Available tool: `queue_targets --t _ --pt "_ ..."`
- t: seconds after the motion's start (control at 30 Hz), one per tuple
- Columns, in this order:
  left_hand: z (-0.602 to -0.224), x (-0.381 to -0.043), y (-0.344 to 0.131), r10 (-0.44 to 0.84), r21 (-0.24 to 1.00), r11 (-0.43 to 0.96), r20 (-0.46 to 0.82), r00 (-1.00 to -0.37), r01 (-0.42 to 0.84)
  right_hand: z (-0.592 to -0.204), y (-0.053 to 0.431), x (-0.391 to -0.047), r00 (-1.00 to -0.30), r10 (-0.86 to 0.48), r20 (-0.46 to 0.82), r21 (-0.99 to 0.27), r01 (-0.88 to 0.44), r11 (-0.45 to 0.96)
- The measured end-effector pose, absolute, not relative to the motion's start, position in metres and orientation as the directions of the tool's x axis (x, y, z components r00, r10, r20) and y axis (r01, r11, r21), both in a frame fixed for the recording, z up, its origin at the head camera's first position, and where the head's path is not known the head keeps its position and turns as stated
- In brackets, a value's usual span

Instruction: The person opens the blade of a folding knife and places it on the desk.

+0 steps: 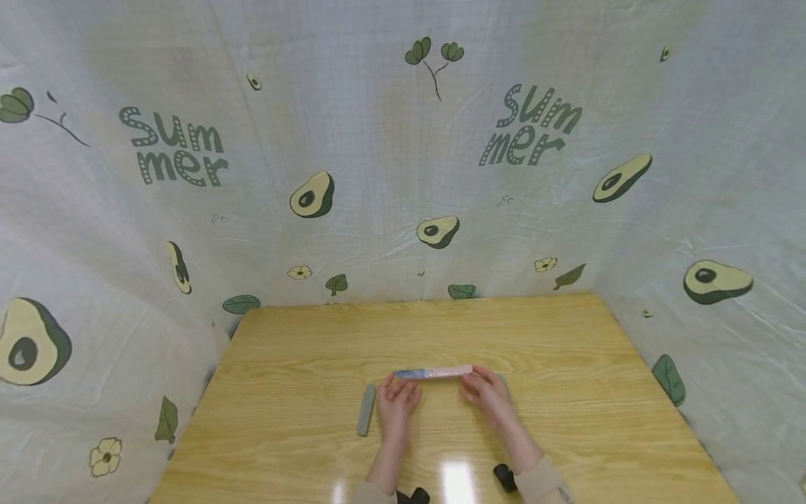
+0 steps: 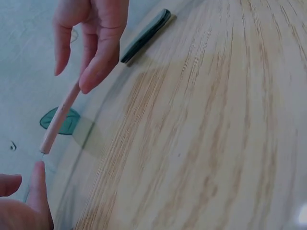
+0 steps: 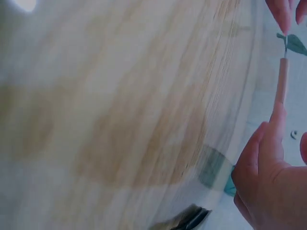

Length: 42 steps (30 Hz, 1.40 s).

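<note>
A small knife [image 1: 433, 373] with a pink handle and a shiny, bluish blade is held level above the table between both hands. My left hand [image 1: 397, 407] pinches it at the blade's tip end. At the other end, my right hand [image 1: 490, 394] grips the pink handle [image 3: 282, 82] between thumb and fingers. Just left of the left hand lies a slim grey-green bar [image 1: 366, 410], rounded at one end, with a small dot at the other. A second green bar [image 2: 146, 36] rests on the table beside the right hand, which mostly covers it in the head view.
The wooden table [image 1: 302, 350] meets a pale curtain [image 1: 371, 154] with avocado prints at its back and both sides. Black devices [image 1: 504, 477] sit at the wrists. Light reflects off the front of the tabletop.
</note>
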<state>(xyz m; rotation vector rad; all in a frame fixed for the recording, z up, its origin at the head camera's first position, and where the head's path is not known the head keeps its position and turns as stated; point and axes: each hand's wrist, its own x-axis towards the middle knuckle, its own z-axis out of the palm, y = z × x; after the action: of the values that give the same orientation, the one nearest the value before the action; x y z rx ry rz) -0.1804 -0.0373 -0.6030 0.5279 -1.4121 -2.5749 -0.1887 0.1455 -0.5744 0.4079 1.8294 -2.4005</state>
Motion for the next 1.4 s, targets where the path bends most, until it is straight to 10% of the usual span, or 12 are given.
queue_targets --t 0.87,1.4 --pt "-0.604 -0.184 -0.055 -0.074 0.902 -0.366 -0.274 -0.959 -0.230 -0.579 0.150 -0.201 -0.930 0.011 -0.368 -0.927 0.365 -0.090" --pt "-0.590 -0.177 -0.066 -0.179 0.963 -0.213 -0.202 -0.963 -0.162 -0.570 0.121 -0.193 -0.952 -0.002 -0.306 -0.952 0.306 -0.019"
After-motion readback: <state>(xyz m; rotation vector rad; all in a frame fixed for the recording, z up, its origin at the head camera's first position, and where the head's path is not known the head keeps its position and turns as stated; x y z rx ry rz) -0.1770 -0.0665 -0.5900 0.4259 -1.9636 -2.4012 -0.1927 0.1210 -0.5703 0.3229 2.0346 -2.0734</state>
